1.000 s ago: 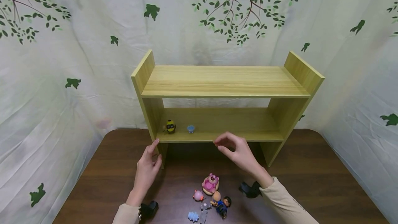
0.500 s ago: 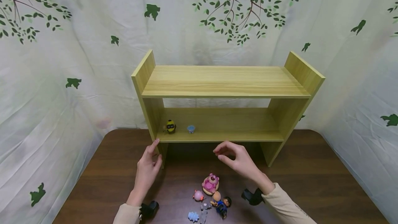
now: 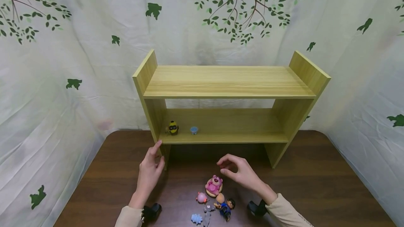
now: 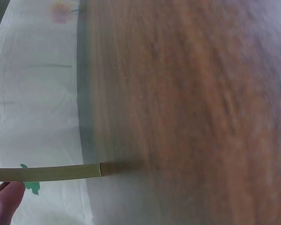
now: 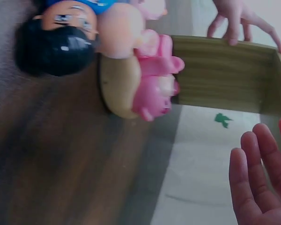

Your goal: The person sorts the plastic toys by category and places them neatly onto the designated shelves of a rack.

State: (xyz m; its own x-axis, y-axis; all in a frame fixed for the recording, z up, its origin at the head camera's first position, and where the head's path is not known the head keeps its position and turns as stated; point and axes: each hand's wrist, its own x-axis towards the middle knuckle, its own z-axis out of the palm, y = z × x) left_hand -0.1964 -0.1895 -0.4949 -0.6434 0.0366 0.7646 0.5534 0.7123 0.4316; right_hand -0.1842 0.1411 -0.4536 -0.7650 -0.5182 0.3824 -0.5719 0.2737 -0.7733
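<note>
Fingers of the left hand (image 3: 149, 169), spread, touch the front edge of a wooden shelf unit (image 3: 228, 81) at its left panel; those of the right hand (image 3: 241, 172) curve, thumb and index apart, near a pink bear figurine (image 3: 214, 186). On the lower board (image 3: 240, 125), a yellow-and-black figurine (image 3: 173, 128) stands near the front left corner (a light-blue figurine (image 3: 194, 130) to its right). Bear, pink round toy (image 3: 201, 197) and black-haired doll (image 3: 225, 211) occupy the brown tabletop (image 3: 322, 185) before the unit; leaf-printed white fabric (image 3: 98, 59) hangs beyond its far edge.
</note>
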